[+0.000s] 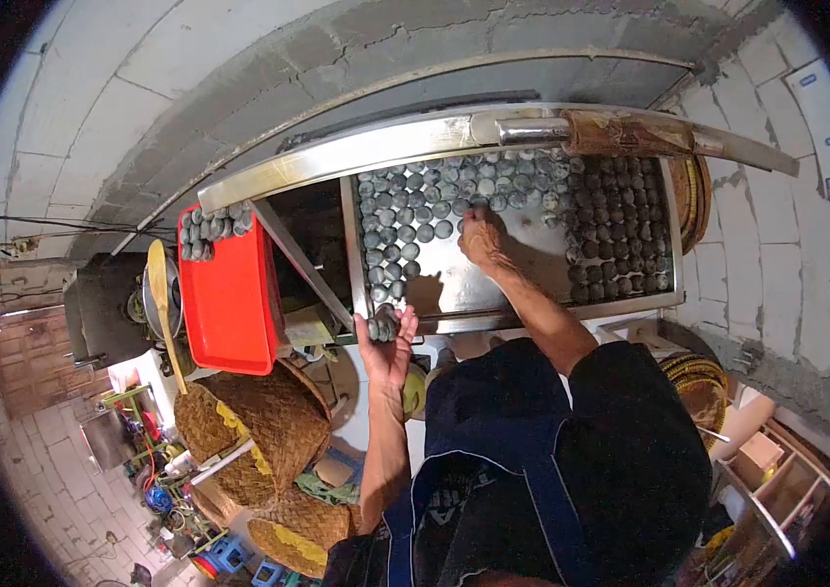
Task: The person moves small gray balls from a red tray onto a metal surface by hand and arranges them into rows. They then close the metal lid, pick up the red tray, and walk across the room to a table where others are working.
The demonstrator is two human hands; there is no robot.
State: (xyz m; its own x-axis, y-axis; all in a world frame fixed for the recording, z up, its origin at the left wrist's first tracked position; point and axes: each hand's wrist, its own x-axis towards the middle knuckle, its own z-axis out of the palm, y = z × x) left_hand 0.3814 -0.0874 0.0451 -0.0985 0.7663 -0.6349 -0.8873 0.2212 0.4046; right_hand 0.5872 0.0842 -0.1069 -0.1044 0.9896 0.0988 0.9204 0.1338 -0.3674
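Note:
My left hand (388, 354) is palm up beside the front left corner of a metal tray (532, 252). Its fingers curl around several grey-green balls (382, 324), which look like dough. Over the middle of the tray, my right hand (479, 238) points down with its fingers pinched together at the edge of the laid-out balls. A dark ball shows at those fingertips, partly hidden by them. Rows of grey-green balls (405, 215) cover the tray's left and back parts. Darker, brownish balls (621, 225) fill its right side.
A red tray (229, 303) with more balls (211, 230) at its far end stands left. Near it are a wooden paddle (161, 303) and woven baskets (258, 421). A metal bar (386, 142) with a brown-wrapped roller (621, 132) crosses the tray's back.

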